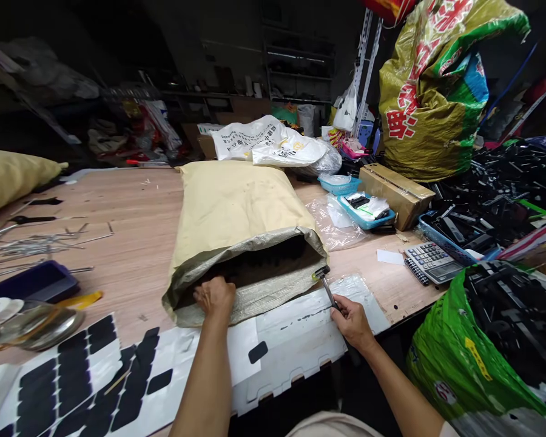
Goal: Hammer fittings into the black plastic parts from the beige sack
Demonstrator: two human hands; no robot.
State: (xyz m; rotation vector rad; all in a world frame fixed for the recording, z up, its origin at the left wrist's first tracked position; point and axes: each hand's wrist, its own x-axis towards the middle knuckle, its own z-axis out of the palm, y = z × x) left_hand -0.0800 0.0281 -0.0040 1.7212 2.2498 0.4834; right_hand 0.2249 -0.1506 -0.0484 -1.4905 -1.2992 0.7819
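A pale yellow woven sack (241, 194) lies on the table with its mouth toward me. Its inside is dark, and the contents are hard to make out. My left hand (216, 296) is at the left part of the mouth, fingers curled over the lower lip, the fingertips partly in shadow. In my right hand (352, 321) is a metal rod with a dark crosswise head (321, 273), gripped by its lower part. The head is tilted up beside the right corner of the sack's mouth, with a small yellow-green spot on it.
Sheets of black stickers (73, 376) lie front left, near a dark blue tray (31, 282) and metal hex rods (50, 246). To the right are a calculator (432, 261), a cardboard box (394, 191), blue baskets (366, 209) and a green bag (468, 358) of black parts.
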